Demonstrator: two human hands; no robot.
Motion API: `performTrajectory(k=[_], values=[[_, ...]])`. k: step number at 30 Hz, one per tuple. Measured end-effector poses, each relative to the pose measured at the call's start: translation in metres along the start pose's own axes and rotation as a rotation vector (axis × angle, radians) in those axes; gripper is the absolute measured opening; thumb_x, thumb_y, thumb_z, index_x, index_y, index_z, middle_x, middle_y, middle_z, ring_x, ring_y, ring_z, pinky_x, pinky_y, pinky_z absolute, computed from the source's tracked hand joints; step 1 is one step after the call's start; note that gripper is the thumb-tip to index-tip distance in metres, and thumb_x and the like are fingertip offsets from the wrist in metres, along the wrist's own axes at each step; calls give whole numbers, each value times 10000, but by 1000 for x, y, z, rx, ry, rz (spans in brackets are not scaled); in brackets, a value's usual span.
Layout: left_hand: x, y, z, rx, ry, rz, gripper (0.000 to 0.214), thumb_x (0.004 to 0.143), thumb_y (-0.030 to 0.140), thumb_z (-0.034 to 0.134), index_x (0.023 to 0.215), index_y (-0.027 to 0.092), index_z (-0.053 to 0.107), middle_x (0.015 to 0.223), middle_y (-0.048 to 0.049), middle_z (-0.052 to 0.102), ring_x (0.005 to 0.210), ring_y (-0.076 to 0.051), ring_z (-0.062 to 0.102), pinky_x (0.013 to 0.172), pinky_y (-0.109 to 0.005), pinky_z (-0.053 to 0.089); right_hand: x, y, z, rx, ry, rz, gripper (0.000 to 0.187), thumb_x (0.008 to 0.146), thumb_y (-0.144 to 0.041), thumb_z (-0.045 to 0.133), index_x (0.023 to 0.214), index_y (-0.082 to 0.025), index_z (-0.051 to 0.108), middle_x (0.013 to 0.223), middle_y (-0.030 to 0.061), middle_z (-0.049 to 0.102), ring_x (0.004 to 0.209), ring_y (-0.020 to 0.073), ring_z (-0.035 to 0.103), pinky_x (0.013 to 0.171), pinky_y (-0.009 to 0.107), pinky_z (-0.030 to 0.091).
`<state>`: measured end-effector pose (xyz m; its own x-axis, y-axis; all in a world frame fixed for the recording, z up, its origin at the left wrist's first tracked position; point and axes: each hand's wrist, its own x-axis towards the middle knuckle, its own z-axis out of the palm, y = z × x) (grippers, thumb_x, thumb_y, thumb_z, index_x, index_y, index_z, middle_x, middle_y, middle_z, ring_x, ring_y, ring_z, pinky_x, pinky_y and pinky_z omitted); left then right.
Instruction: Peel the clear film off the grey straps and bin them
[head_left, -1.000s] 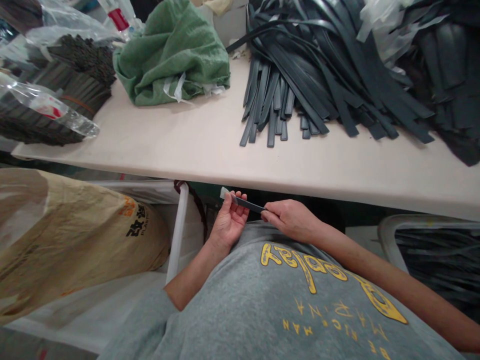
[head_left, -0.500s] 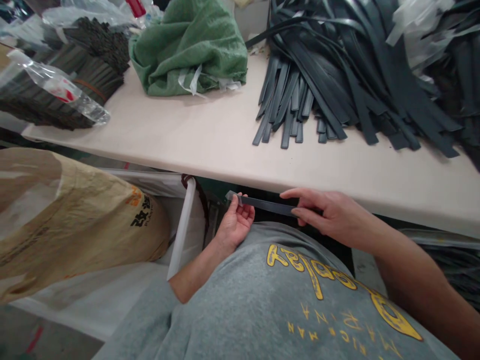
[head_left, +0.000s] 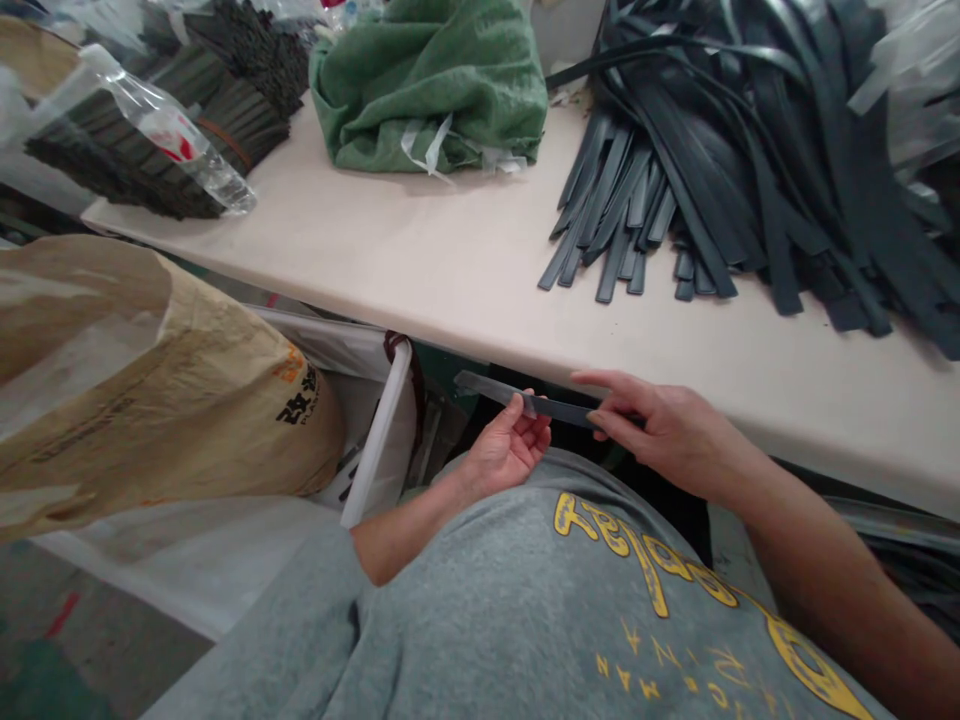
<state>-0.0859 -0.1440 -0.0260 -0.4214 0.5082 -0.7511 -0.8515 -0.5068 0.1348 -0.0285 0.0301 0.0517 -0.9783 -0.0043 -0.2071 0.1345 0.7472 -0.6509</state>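
Just below the table's front edge, both hands hold one thin dark strip [head_left: 517,398] that lies nearly level. My left hand [head_left: 508,450] pinches it near the middle, fingers curled around it. My right hand [head_left: 660,430] grips the strip's right end between thumb and forefinger. The left tip of the strip sticks out free. A big pile of similar dark strips [head_left: 712,170] lies on the beige table [head_left: 420,260] at the far right.
A green cloth sack [head_left: 435,80] sits at the table's back. Bundles of dark sticks and a plastic bottle [head_left: 169,130] lie at the far left. A tan paper sack [head_left: 150,380] and a white bin edge [head_left: 379,435] stand left of my lap.
My left hand has slid rightward along the strip towards my right hand, so more of the strip's left end now sticks out. The camera has swung left.
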Motion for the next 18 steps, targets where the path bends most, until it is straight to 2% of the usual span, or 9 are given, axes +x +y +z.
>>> performTrajectory(k=[4, 8, 11, 15, 18], values=[[0, -3, 2, 31, -30, -25, 116, 894, 249, 648, 889, 162, 725, 838, -38, 743, 701, -108, 678, 677, -218, 530, 16, -9, 19, -113, 23, -7, 401, 899, -256, 507, 1291, -213, 582, 845, 45, 756, 728, 205, 691, 664, 308, 492], [2, 5, 2, -25, 2, 71, 88, 884, 254, 663, 906, 192, 721, 884, -13, 747, 719, -95, 673, 700, -215, 525, -2, -2, -5, 41, -18, -12, 453, 907, -359, 528, 1345, -240, 531, 801, 20, 753, 615, 179, 660, 562, 287, 492], [1, 4, 2, -8, -16, 24, 89, 875, 259, 675, 910, 190, 720, 890, -21, 748, 732, -103, 677, 694, -218, 517, -13, 1, -17, 9, -5, -2, 434, 905, -367, 529, 1328, -272, 551, 732, 4, 735, 542, 167, 625, 497, 279, 453], [1, -6, 3, 49, -67, -66, 98, 859, 254, 694, 896, 169, 726, 859, -35, 747, 708, -107, 675, 693, -220, 514, 7, -7, 10, -144, 24, 9, 399, 896, -283, 519, 1287, -254, 590, 798, 24, 746, 647, 190, 665, 587, 294, 467], [2, -7, 2, 47, -78, -50, 104, 881, 240, 663, 886, 161, 729, 832, -35, 742, 707, -110, 679, 693, -221, 515, 17, -8, 22, -114, 18, 15, 410, 894, -264, 511, 1297, -218, 574, 863, 40, 750, 684, 190, 672, 622, 294, 485]])
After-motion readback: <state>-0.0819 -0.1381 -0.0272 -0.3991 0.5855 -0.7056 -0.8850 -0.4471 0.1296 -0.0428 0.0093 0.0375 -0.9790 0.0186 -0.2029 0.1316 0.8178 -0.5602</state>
